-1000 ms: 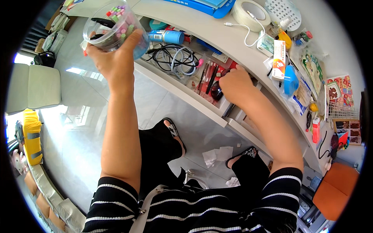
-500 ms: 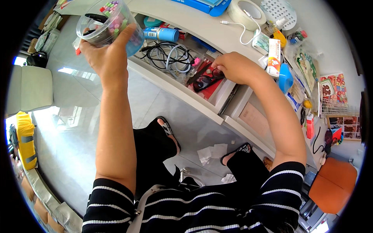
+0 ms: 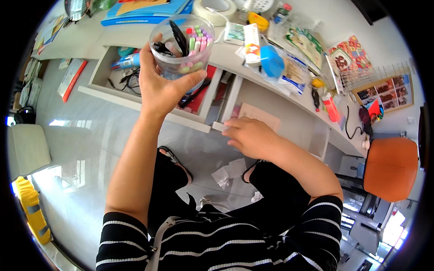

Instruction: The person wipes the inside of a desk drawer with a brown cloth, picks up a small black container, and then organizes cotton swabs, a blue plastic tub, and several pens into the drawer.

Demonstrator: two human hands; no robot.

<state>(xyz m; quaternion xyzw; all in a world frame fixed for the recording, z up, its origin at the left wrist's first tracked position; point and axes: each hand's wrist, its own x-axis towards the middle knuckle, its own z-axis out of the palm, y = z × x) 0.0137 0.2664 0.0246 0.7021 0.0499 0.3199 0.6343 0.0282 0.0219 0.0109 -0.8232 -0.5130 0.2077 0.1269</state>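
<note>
My left hand point(image 3: 165, 86) is wrapped around a clear plastic cup point(image 3: 174, 67) of pens, raised over the left drawer point(image 3: 149, 106). Black pens, a red-capped one and several pastel green, pink and purple markers point(image 3: 199, 43) stand in it. My right hand point(image 3: 253, 137) has its fingers bent over the front edge of the right drawer point(image 3: 220, 126), which is pulled out. A pale pink sheet point(image 3: 260, 115) lies inside that drawer. Black cables point(image 3: 131, 82), a blue can point(image 3: 126, 62) and something red show in the left drawer, partly hidden by my left hand and the cup.
On the desktop lie blue folders point(image 3: 144, 13), a tape roll point(image 3: 212, 12), a white-and-orange box point(image 3: 252, 45) and a blue rounded object point(image 3: 272, 61). Crumpled paper point(image 3: 228, 174) is on the floor near my feet. An orange chair point(image 3: 391, 169) stands at the right.
The cup has moved rightward in my left hand. My right hand has left the sunglasses in the left drawer for the right drawer's front, and that drawer is further out. The view has turned right.
</note>
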